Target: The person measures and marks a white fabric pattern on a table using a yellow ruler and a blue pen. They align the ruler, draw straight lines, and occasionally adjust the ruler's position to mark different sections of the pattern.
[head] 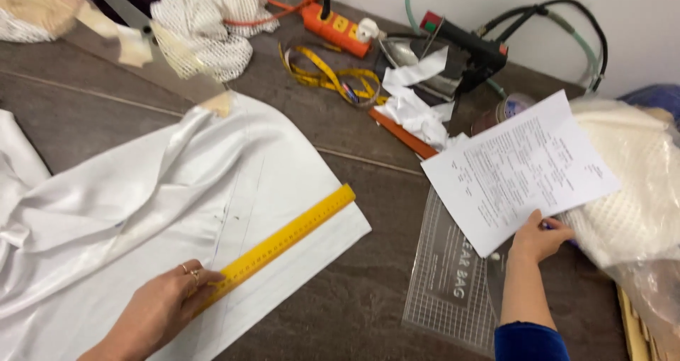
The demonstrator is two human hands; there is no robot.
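Left hand (164, 306) lies mostly flat, fingers pressing the near end of the yellow ruler (283, 243) onto the white fabric (127, 212). Right hand (540, 237), well right of the ruler, has its grip pinched closed on a printed paper sheet (520, 166), and something small and blue pokes out too.

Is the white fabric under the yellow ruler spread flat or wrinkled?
Flat under the yellow ruler, where the left hand presses it; the white fabric bunches into folds further left.

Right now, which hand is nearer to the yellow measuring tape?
Right. The right hand holds the printed sheet, below and right of the yellow measuring tape. The left hand rests on the yellow ruler, farther down-left.
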